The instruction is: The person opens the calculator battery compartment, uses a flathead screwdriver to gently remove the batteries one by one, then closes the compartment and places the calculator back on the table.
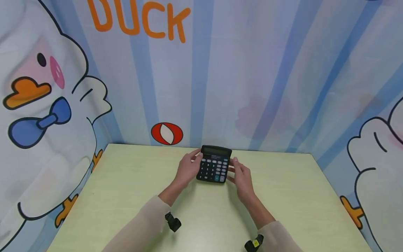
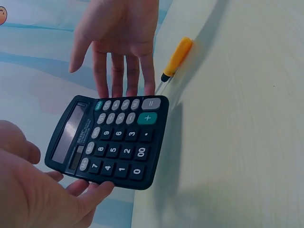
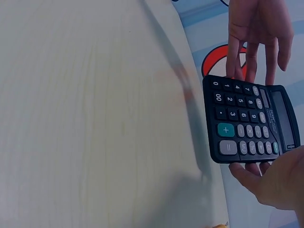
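Note:
A black desk calculator [image 1: 214, 164] is held up between both hands over the far part of the table, its keys and display facing the head camera. In the left wrist view, my right hand [image 2: 118, 33] reaches straight fingers behind the calculator's edge, thumb held apart. In the right wrist view, my left hand [image 3: 260, 28] likewise has straight fingers behind the opposite edge, thumb off to one side. The keypad's green plus key [image 2: 147, 118] shows plainly. The calculator's underside and the fingertips behind it are hidden.
On the pale wooden table [image 1: 126, 203] lies a yellow-handled tool [image 2: 178, 57] with a thin metal shaft, like a screwdriver, near my right hand. A cartoon-printed curtain [image 1: 220, 77] stands along the back and both sides. A shadow falls on the tabletop below the calculator.

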Demonstrator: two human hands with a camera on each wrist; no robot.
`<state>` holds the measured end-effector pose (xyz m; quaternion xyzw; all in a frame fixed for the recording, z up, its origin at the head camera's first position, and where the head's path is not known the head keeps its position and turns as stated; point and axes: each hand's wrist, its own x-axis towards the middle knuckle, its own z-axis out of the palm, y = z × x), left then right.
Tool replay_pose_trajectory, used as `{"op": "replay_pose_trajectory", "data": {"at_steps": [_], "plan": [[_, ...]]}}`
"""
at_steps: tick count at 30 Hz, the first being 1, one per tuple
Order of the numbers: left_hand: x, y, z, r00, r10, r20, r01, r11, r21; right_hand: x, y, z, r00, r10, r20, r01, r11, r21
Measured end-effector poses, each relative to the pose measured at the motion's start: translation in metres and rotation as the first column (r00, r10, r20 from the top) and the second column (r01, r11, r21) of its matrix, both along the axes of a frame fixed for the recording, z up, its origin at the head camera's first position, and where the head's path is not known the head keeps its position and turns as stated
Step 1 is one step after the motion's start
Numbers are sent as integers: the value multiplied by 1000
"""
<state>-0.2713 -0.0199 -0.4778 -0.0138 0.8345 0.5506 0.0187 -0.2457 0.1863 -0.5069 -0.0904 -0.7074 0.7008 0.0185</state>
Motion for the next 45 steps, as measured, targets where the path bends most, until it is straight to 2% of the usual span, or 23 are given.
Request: {"op": "replay_pose_trajectory", "data": {"at_steps": [6, 11, 19, 29, 35, 45], "plan": [[1, 2, -3, 998, 57, -26, -55, 997, 52, -4, 1, 0, 1000, -7, -12, 6, 1000, -22], [0, 3, -3, 997, 82, -14, -81, 994, 69, -5, 2, -1, 1000, -12, -15, 12, 1000, -29], [-1, -1, -3, 999, 37, -26, -35, 997, 71, -7, 2, 3, 1000, -24, -17, 25, 999, 39], [2, -5, 6, 1000, -23, 4, 23, 998, 59, -7, 3, 9, 1000, -21, -12, 21, 1000, 16], [2, -6, 9, 999, -3, 35, -1, 996, 88, -6, 4, 13, 1000, -9, -24, 9, 1000, -1], [-1, -6, 2, 998, 0, 66, -6, 995, 99, -3, 8, 17, 998, 13, -55, -13, 1000, -10]]}}
